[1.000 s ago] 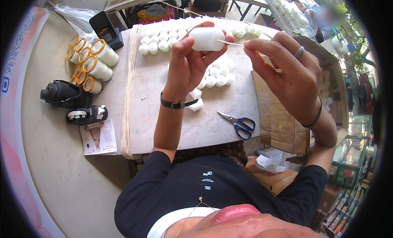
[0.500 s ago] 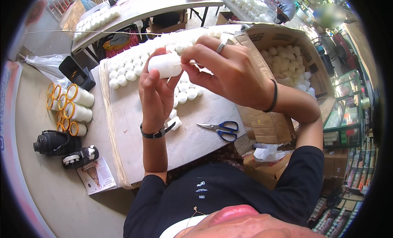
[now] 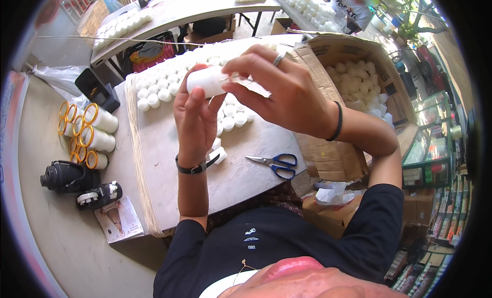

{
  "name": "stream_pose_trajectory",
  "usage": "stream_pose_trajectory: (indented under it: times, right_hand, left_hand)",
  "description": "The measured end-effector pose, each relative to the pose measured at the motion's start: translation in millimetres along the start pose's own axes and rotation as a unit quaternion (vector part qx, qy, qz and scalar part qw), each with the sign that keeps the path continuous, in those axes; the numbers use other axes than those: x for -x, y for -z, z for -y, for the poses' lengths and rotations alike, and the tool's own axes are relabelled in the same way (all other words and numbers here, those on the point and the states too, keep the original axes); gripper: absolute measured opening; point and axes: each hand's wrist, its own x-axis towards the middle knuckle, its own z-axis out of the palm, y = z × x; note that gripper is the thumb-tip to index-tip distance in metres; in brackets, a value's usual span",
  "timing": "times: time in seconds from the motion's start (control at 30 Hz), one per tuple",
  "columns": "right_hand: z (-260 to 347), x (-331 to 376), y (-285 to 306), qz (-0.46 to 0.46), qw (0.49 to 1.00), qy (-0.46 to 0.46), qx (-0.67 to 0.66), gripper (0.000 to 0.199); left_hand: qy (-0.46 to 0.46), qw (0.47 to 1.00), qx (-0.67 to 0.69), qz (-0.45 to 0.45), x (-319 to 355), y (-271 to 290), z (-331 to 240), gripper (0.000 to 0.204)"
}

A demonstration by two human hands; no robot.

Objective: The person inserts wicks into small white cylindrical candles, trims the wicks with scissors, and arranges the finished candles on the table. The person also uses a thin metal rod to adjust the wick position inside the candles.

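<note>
My left hand (image 3: pixel 195 111) is wrapped round a white candle (image 3: pixel 204 82), held on its side above the table. At the candle's right end my right hand (image 3: pixel 279 85) has thumb and forefinger drawn together on a thin pale wick (image 3: pixel 237 77); the fingertips are slightly blurred. Below the hands, blue-handled scissors (image 3: pixel 277 162) lie partly spread on the table. A few white pieces (image 3: pixel 218 155) rest by my left wrist. Rows of short white candles (image 3: pixel 164 90) cover the table behind my hands, some hidden by them.
A cardboard box (image 3: pixel 333 159) of white candles stands open at the right. A bundle of pale cord (image 3: pixel 141 164) runs along the table's left edge. Beyond it are gold-rimmed white cylinders (image 3: pixel 100 141), a black jug (image 3: pixel 66 176) and a leaflet (image 3: pixel 120 218). A person (image 3: pixel 353 8) is at the far right.
My right fingers have shifted slightly at the candle's end, and the wick shows less clearly. The left hand keeps its hold on the candle, almost unmoved.
</note>
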Motion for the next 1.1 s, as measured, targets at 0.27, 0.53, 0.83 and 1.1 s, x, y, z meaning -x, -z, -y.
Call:
stream_pose_trajectory:
  times: [0.27,0.53,0.83,1.1]
  right_hand:
    - [4.1,-3.8,6.3,0.016,1.0,-0.006,0.008,0.013]
    - [1.4,-2.9,2.6,0.012,1.0,-0.004,-0.012,0.016]
    - [0.3,-0.5,0.7,0.018,1.0,0.009,-0.01,0.014]
    - [4.1,-1.7,2.4,0.02,1.0,-0.014,-0.006,0.015]
  left_hand:
    - [-0.01,1.0,0.004,0.024,-3.8,-3.9,1.2,0.045]
    - [0.002,0.999,0.024,0.023,-1.8,-5.9,3.8,0.046]
    - [0.005,1.0,0.013,0.015,-0.8,-6.7,3.3,0.046]
    - [0.005,0.999,0.027,0.034,-0.3,-8.7,2.3,0.045]
